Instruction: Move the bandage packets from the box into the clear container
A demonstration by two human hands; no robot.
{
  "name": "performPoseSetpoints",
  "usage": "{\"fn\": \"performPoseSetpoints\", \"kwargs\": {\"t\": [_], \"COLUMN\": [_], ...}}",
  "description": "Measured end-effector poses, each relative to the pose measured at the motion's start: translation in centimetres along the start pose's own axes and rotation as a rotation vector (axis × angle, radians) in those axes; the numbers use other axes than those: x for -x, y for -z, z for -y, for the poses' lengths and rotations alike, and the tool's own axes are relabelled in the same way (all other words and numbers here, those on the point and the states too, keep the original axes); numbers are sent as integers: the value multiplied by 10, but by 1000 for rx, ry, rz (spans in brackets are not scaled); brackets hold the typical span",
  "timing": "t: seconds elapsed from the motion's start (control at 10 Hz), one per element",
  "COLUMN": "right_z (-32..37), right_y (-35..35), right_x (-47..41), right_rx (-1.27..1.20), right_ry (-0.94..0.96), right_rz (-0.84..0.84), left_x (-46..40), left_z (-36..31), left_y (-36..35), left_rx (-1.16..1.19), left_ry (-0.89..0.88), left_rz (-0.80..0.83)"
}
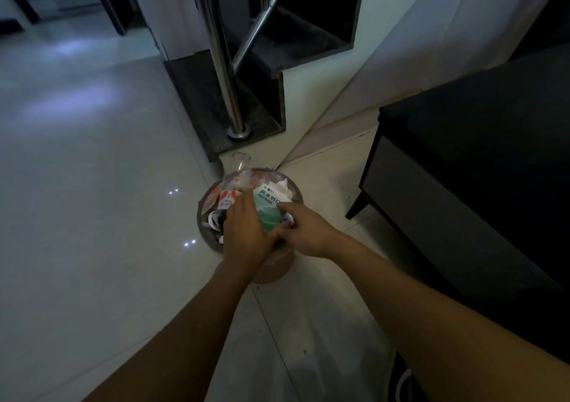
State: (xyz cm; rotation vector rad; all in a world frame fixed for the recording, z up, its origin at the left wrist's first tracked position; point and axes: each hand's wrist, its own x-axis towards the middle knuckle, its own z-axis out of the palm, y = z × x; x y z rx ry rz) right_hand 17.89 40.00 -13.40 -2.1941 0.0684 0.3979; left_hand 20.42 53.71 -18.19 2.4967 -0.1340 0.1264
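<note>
Green-and-white box (pixel 267 209) at frame centre, gripped between left hand (pixel 243 232) and right hand (pixel 303 232), above a round bin (pixel 205 204); clear container (pixel 239 173) behind.

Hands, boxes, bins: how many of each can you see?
Hands: 2, left hand and right hand
Green-and-white box: 1
Red-and-white carton: 1
Clear container: 1
Round bin: 1
Total: 6
</note>
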Motion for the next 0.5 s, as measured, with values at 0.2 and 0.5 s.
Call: {"fn": "performPoseSetpoints", "kwargs": {"t": [0.2, 0.5], "right_z": [-18, 13], "right_y": [0, 94], "right_x": [4, 32], "right_rx": [-10, -41], "right_ry": [31, 116], "right_rz": [-23, -290], "left_x": [-12, -14], "left_z": [-1, -69], "left_y": [-4, 25], "left_rx": [-140, 173], "left_ry": [-70, -271], "left_rz": [20, -81]}}
